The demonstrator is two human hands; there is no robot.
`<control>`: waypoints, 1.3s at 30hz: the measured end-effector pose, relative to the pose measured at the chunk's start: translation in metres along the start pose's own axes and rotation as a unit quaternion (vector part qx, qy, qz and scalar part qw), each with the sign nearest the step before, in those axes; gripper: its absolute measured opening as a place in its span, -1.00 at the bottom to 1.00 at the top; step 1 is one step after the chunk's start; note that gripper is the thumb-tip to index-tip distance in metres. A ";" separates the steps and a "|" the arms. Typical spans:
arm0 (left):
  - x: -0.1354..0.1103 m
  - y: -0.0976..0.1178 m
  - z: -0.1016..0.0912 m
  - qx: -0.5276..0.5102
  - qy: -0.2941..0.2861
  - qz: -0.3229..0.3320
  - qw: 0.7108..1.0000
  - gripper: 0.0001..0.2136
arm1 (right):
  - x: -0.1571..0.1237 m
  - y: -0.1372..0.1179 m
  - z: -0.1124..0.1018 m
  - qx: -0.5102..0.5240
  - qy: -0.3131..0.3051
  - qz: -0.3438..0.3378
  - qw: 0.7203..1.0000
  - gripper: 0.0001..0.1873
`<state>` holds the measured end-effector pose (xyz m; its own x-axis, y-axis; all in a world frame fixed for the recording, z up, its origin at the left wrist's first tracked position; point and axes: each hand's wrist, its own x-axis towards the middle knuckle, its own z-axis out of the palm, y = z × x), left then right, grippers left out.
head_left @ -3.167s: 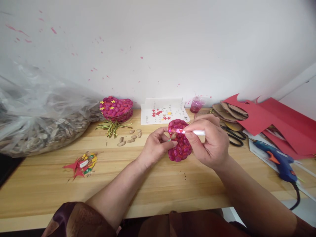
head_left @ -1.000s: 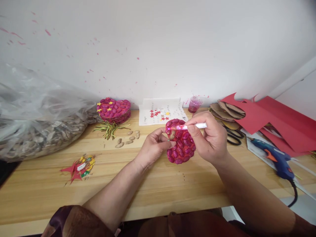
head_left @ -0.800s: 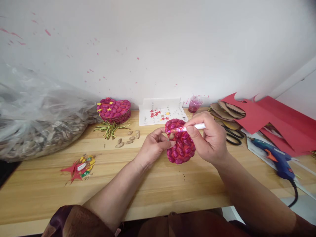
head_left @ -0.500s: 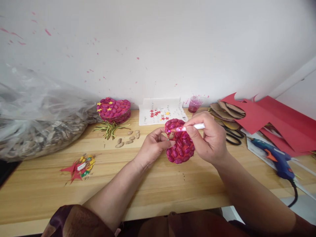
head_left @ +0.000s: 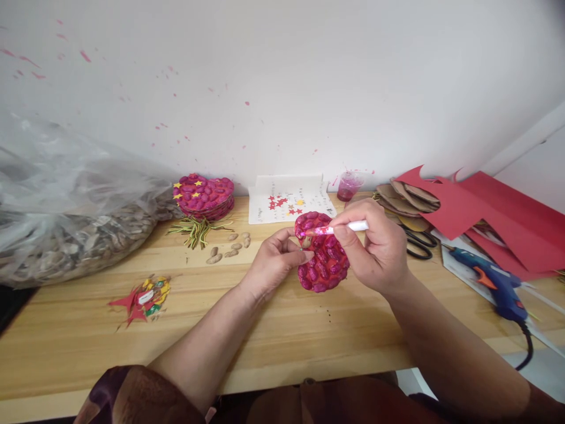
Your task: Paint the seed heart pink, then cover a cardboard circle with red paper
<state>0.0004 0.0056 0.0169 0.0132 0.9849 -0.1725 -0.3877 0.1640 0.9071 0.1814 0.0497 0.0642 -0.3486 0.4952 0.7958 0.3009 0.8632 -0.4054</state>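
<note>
Plainly, in the head view, the left hand pinches the near-left side of a pink-painted peanut piece, thumb on the front, probably to steady it with most of its face exposed. The right hand is closed pen-fashion around a pink-stained white stick, perhaps a brush; its far end lies over the piece's upper left, just beside one unpainted peanut. That low, crosswise grip seems chosen for fine control. Whether the piece's lower edge touches the worktop I cannot tell. The cup of pink liquid stands behind, near the wall, presumably placed for easy dipping.

Between the forearms, bare wood runs to the front edge, close to the person's body. Leftward there is room before the star scraps; rightward, the scissors and glue gun narrow the space. Behind the piece, white paper sits near.
</note>
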 end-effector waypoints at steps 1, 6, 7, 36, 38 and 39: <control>0.000 0.000 0.000 -0.001 0.001 -0.002 1.000 -0.58 | 0.000 0.000 0.000 0.000 -0.006 0.000 1.000 -0.94; 0.000 0.001 0.001 -0.010 0.006 -0.007 1.000 -0.58 | 0.002 -0.002 0.000 -0.010 -0.027 -0.002 1.000 -0.95; 0.000 0.002 0.001 -0.009 0.008 -0.007 1.000 -0.59 | 0.002 -0.002 0.000 -0.007 -0.027 -0.002 1.000 -0.95; 0.000 0.000 0.000 -0.019 0.001 -0.014 1.000 -0.58 | 0.001 -0.001 0.001 -0.036 0.013 -0.013 0.999 -0.95; 0.000 0.000 0.000 -0.014 0.002 -0.011 1.000 -0.58 | 0.001 -0.002 0.002 -0.019 0.007 -0.017 1.000 -0.96; 0.000 0.000 0.000 -0.012 0.002 -0.010 1.000 -0.57 | 0.001 -0.003 0.002 -0.014 0.000 -0.023 1.000 -0.96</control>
<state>0.0003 0.0056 0.0163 0.0167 0.9811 -0.1926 -0.4102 0.1824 0.8936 0.1781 0.0481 0.0654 -0.3632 0.4556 0.8127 0.3086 0.8819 -0.3565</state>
